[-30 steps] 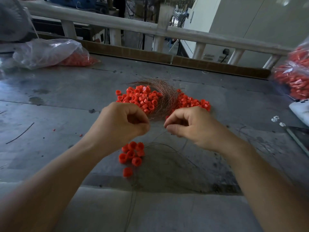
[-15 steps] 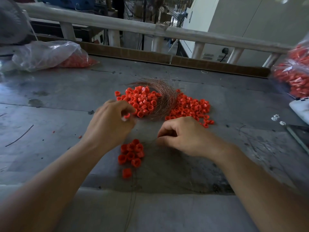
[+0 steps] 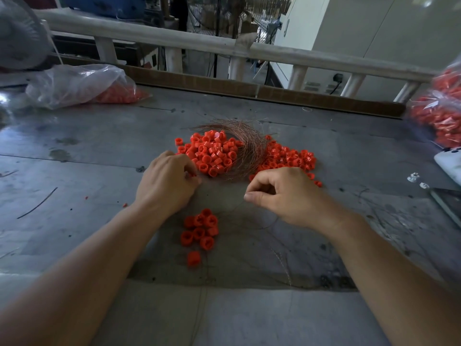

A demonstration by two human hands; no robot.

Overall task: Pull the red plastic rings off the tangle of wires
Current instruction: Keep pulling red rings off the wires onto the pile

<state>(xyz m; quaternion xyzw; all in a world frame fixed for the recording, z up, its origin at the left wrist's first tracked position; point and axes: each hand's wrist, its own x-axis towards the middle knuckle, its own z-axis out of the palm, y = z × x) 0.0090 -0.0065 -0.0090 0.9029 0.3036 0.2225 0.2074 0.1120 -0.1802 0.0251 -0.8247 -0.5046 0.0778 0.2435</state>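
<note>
A tangle of copper wires [image 3: 249, 146] lies mid-table between two heaps of red plastic rings [image 3: 212, 153], the other heap [image 3: 287, 158] to its right. A small cluster of loose red rings [image 3: 200, 228] sits nearer me. My left hand [image 3: 167, 183] is curled at the left heap's near edge and pinches a red ring at its fingertips. To the right, my right hand [image 3: 282, 193] pinches a thin wire between thumb and forefinger; the wire trails toward me over the table.
A clear bag with red rings [image 3: 82, 86] lies at the far left, another bag of red parts [image 3: 439, 113] at the right edge. A white object [image 3: 449, 161] and small white bits [image 3: 412, 177] sit right. A railing runs behind the grey table [image 3: 74, 151].
Both hands have dropped and moved apart. My left hand went forward to the left heap's edge with a red ring; my right hand drew the wire down and to the right.
</note>
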